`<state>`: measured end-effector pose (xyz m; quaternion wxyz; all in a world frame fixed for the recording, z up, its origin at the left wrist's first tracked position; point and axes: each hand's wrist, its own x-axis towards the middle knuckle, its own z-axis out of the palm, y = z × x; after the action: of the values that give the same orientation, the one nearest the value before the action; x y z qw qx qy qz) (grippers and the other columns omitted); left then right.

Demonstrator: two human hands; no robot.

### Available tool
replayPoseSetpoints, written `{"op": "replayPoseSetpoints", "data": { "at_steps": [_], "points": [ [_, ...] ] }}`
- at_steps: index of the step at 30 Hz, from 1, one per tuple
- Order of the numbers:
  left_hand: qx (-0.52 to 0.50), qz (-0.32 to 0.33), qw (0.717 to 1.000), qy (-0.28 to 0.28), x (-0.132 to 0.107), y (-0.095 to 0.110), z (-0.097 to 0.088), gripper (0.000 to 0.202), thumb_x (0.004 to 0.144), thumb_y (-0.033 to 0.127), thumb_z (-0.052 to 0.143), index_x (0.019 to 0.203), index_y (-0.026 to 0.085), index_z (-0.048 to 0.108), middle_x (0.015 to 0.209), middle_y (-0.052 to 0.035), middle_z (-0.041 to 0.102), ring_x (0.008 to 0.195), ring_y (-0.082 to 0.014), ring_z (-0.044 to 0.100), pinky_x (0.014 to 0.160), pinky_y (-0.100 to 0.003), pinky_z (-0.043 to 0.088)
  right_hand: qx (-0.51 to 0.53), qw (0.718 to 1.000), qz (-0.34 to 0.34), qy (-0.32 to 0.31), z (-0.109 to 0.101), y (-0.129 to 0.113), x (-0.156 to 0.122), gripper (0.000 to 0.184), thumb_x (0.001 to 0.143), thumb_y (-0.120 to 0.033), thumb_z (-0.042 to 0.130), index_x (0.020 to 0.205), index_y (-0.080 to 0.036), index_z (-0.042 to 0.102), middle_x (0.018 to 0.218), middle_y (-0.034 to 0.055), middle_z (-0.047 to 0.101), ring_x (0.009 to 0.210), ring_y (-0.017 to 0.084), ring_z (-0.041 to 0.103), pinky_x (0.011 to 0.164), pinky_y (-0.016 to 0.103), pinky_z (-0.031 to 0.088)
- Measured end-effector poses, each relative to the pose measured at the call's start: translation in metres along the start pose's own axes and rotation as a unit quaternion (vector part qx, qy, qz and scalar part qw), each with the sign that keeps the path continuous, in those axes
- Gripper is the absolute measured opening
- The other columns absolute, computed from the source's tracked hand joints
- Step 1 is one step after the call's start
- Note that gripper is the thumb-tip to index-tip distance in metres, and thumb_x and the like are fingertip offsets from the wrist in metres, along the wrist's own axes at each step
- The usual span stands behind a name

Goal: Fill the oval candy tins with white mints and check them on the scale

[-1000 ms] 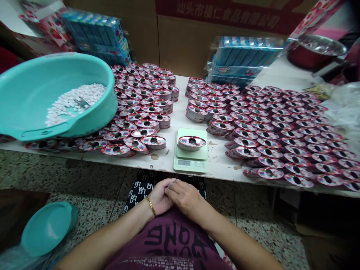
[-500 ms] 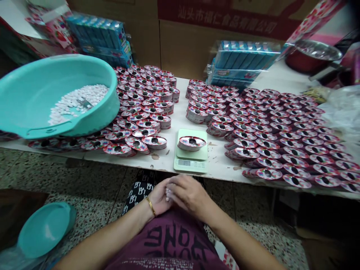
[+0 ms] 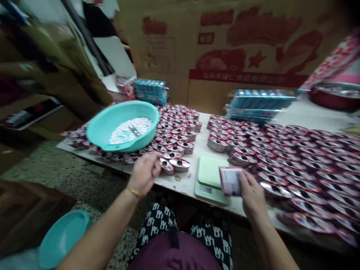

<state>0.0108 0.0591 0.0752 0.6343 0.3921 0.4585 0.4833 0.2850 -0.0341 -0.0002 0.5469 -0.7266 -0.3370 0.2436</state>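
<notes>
My right hand [image 3: 251, 189] pinches a small printed oval carton [image 3: 230, 181] by its edge, turned so a pale side with a red rim shows. This carton is over the right part of a pale green kitchen scale [image 3: 211, 172], whose platform is otherwise bare. My left hand [image 3: 144, 171], blurred, is closed with curled fingers beside the near cartons [image 3: 179, 165] of the left group; what it holds, if anything, is hidden. Behind it a turquoise basin [image 3: 98, 131] holds white pellets [image 3: 132, 127] and a metal tool [image 3: 135, 130].
Many matching oval cartons [image 3: 284, 165] stand in rows on the right of the white table [image 3: 182, 180]. Blue wrapped packs [image 3: 257, 103] stand at the back against a large cardboard box [image 3: 180, 48]. On the floor at left lies a turquoise bowl [image 3: 63, 236].
My hands have separated: the left moved left toward the cartons and basin, the right moved right. The carton from the scale is now in my right hand. The view has tilted up.
</notes>
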Motion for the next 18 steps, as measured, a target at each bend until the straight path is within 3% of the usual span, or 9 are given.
{"op": "replayPoseSetpoints", "data": {
  "at_steps": [2, 3, 5, 7, 9, 12, 15, 16, 18],
  "points": [
    [0.134, 0.19, 0.966, 0.112, 0.041, 0.053, -0.025, 0.033, 0.075, 0.044, 0.046, 0.084, 0.014, 0.057, 0.056, 0.0025, 0.045, 0.045, -0.0047, 0.041, 0.04, -0.015, 0.031, 0.124, 0.987, 0.107, 0.002, -0.004, 0.007, -0.016, 0.047, 0.068, -0.046, 0.054, 0.102, -0.014, 0.057, 0.096, 0.0062, 0.061, 0.083, 0.019, 0.057, 0.072, 0.031, 0.046],
    [0.22, 0.229, 0.938, 0.142, 0.06, 0.075, -0.038, 0.037, 0.074, 0.047, 0.045, 0.087, 0.014, 0.057, 0.063, -0.0012, 0.052, 0.054, -0.0085, 0.049, 0.047, -0.018, 0.037, 0.167, 0.976, 0.142, -0.008, -0.003, 0.007, -0.023, 0.048, 0.066, -0.046, 0.057, 0.102, -0.014, 0.057, 0.096, 0.006, 0.062, 0.082, 0.019, 0.058, 0.07, 0.03, 0.048],
    [0.405, 0.212, 0.878, 0.143, 0.09, 0.102, -0.058, 0.041, 0.067, 0.047, 0.054, 0.088, 0.012, 0.06, 0.086, -0.0102, 0.059, 0.084, -0.0209, 0.054, 0.066, -0.029, 0.043, 0.227, 0.955, 0.187, -0.028, 0.001, 0.002, -0.036, 0.05, 0.063, -0.046, 0.06, 0.102, -0.013, 0.057, 0.094, 0.0057, 0.063, 0.082, 0.019, 0.059, 0.067, 0.028, 0.049],
    [0.534, 0.201, 0.809, 0.14, 0.1, 0.106, -0.063, 0.049, 0.06, 0.046, 0.061, 0.096, 0.014, 0.059, 0.113, -0.0151, 0.051, 0.111, -0.0325, 0.039, 0.083, -0.042, 0.036, 0.264, 0.94, 0.211, -0.041, 0.007, -0.006, -0.047, 0.051, 0.062, -0.046, 0.06, 0.101, -0.013, 0.056, 0.093, 0.0058, 0.063, 0.082, 0.019, 0.059, 0.066, 0.027, 0.05],
    [0.561, 0.246, 0.78, 0.126, 0.088, 0.092, -0.052, 0.051, 0.064, 0.045, 0.058, 0.105, 0.014, 0.055, 0.127, -0.0159, 0.039, 0.12, -0.0339, 0.026, 0.091, -0.047, 0.027, 0.284, 0.929, 0.233, -0.034, 0.014, -0.01, -0.055, 0.054, 0.061, -0.046, 0.061, 0.103, -0.012, 0.055, 0.093, 0.0063, 0.064, 0.081, 0.018, 0.06, 0.065, 0.026, 0.051],
    [0.452, 0.309, 0.836, 0.027, 0.036, 0.045, -0.016, 0.045, 0.075, 0.041, 0.046, 0.113, 0.016, 0.049, 0.12, -0.0129, 0.045, 0.11, -0.0227, 0.041, 0.092, -0.038, 0.03, 0.293, 0.916, 0.272, -0.03, 0.029, -0.008, -0.064, 0.063, 0.058, -0.048, 0.063, 0.107, -0.01, 0.052, 0.09, 0.007, 0.064, 0.078, 0.019, 0.061, 0.062, 0.026, 0.051],
    [0.325, 0.14, 0.924, -0.147, -0.018, -0.018, 0.022, 0.062, 0.065, 0.042, 0.06, 0.119, 0.018, 0.042, 0.11, -0.0101, 0.052, 0.085, -0.0169, 0.053, 0.078, -0.032, 0.041, 0.304, 0.907, 0.289, -0.044, 0.05, -0.005, -0.076, 0.067, 0.057, -0.05, 0.063, 0.11, -0.01, 0.05, 0.084, 0.0051, 0.066, 0.077, 0.019, 0.061, 0.061, 0.025, 0.05],
    [0.279, 0.057, 0.94, -0.189, -0.031, -0.037, 0.031, 0.069, 0.06, 0.04, 0.064, 0.121, 0.017, 0.04, 0.108, -0.0097, 0.052, 0.08, -0.0158, 0.054, 0.072, -0.031, 0.043, 0.314, 0.903, 0.287, -0.057, 0.056, -0.005, -0.082, 0.066, 0.059, -0.05, 0.062, 0.109, -0.01, 0.05, 0.083, 0.0045, 0.066, 0.077, 0.018, 0.061, 0.06, 0.025, 0.05],
    [0.175, -0.018, 0.959, -0.222, -0.05, -0.068, 0.041, 0.065, 0.059, 0.033, 0.067, 0.116, 0.016, 0.042, 0.1, -0.0077, 0.056, 0.08, -0.015, 0.054, 0.072, -0.028, 0.043, 0.344, 0.892, 0.278, -0.09, 0.065, -0.008, -0.095, 0.059, 0.063, -0.051, 0.058, 0.105, -0.011, 0.052, 0.083, 0.0043, 0.066, 0.075, 0.018, 0.061, 0.059, 0.026, 0.049]
  ]
}}
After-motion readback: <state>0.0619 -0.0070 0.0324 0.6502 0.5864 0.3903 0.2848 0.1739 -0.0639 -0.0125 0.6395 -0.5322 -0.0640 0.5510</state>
